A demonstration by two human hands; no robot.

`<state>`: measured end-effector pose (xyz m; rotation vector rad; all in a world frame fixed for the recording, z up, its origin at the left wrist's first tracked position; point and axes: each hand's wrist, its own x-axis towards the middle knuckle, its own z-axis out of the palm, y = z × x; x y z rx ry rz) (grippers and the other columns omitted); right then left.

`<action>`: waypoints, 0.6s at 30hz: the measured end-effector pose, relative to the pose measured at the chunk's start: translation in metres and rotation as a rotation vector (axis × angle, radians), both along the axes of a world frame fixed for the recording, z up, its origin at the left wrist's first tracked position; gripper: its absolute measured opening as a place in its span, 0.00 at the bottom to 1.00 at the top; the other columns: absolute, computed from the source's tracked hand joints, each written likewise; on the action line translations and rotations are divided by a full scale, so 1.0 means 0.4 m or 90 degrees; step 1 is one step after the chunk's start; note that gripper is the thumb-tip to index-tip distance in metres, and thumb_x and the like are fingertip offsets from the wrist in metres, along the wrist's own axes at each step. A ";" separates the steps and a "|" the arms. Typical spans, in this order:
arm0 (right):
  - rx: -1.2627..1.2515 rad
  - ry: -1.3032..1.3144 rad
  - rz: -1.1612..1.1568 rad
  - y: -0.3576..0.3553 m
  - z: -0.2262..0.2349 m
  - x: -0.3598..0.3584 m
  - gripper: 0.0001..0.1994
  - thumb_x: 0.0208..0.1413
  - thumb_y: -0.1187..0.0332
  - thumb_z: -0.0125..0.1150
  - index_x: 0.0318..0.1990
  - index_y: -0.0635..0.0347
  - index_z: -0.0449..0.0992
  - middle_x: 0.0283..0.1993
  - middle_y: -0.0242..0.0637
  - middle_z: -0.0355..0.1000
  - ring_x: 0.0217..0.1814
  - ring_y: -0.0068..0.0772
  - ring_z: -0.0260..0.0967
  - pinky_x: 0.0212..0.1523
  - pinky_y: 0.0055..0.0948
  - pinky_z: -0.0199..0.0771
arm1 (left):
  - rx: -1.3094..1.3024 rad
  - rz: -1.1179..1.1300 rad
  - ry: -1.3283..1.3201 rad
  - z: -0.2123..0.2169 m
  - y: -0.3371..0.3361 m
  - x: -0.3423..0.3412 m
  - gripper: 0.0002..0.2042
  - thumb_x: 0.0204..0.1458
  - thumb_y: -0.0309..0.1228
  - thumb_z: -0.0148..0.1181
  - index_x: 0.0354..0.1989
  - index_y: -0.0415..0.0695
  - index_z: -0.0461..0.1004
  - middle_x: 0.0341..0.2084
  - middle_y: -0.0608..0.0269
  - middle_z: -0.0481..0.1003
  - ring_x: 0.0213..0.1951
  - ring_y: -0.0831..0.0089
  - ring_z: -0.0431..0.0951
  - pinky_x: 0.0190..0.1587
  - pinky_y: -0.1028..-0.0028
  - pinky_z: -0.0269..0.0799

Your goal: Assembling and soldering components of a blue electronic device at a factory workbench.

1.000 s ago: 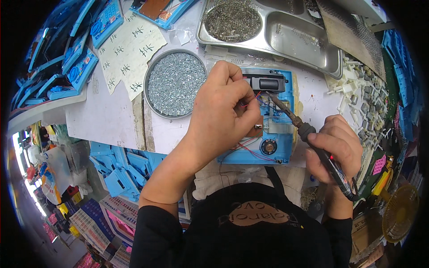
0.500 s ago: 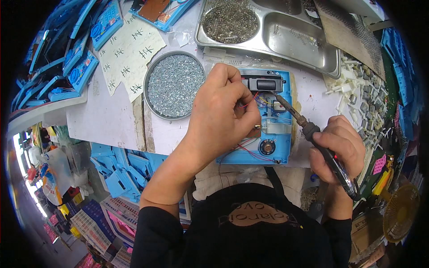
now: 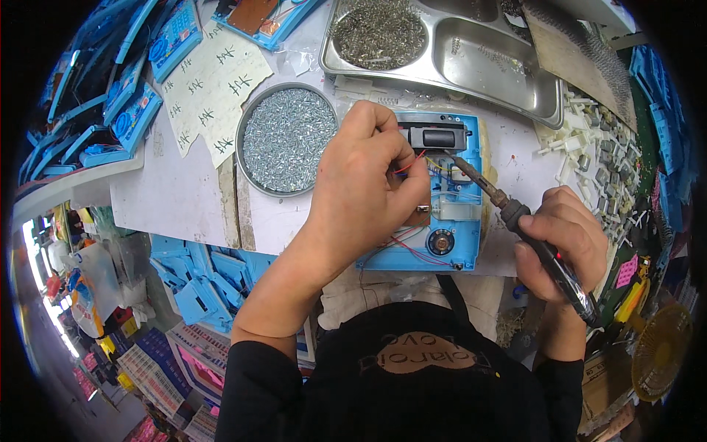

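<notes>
A blue plastic toy housing (image 3: 464,254) lies open-side up on the white table, with a black module (image 3: 437,138), a small round speaker (image 3: 441,241) and loose coloured wires inside. My left hand (image 3: 366,173) is over its left part, thumb and fingers pinched on a thin red wire (image 3: 409,166). My right hand (image 3: 563,243) grips the black handle of a soldering iron (image 3: 543,254). The iron's tip reaches the lower edge of the black module, close by the wires. Whether it touches metal there is too small to tell. My left hand hides part of the housing.
A round tin of small screws (image 3: 288,140) stands left of my hand. Behind is a steel tray (image 3: 486,70) with metal springs. White plastic parts (image 3: 589,158) are heaped at the right. Blue housings (image 3: 195,280) are piled below the table edge, more at the far left.
My right hand has shifted slightly right, and the iron's handle with it; its tip stays by the black module. My left hand has hardly moved, and more of the red wire shows.
</notes>
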<state>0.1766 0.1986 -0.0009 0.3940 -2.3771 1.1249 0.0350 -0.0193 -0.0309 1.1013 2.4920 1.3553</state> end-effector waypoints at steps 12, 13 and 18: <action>0.023 -0.058 0.010 -0.006 0.004 -0.042 0.16 0.40 0.78 0.71 0.41 0.61 0.80 0.24 0.36 0.73 0.22 0.37 0.68 0.27 0.33 0.66 | 0.009 -0.012 0.020 -0.004 -0.004 -0.011 0.07 0.42 0.23 0.69 0.22 0.36 0.74 0.33 0.54 0.70 0.32 0.58 0.75 0.34 0.65 0.74; 0.024 -0.060 0.012 -0.007 0.004 -0.043 0.16 0.40 0.78 0.71 0.41 0.61 0.80 0.24 0.36 0.73 0.22 0.37 0.68 0.27 0.33 0.66 | 0.010 -0.013 0.020 -0.005 -0.004 -0.011 0.07 0.42 0.23 0.69 0.22 0.37 0.74 0.33 0.54 0.70 0.32 0.58 0.75 0.34 0.65 0.74; 0.024 -0.064 0.009 -0.013 0.006 -0.048 0.16 0.40 0.78 0.71 0.41 0.60 0.80 0.24 0.36 0.73 0.22 0.36 0.68 0.27 0.32 0.66 | 0.018 -0.012 0.016 -0.004 -0.004 -0.012 0.07 0.42 0.23 0.69 0.22 0.37 0.73 0.33 0.54 0.70 0.32 0.58 0.76 0.34 0.65 0.74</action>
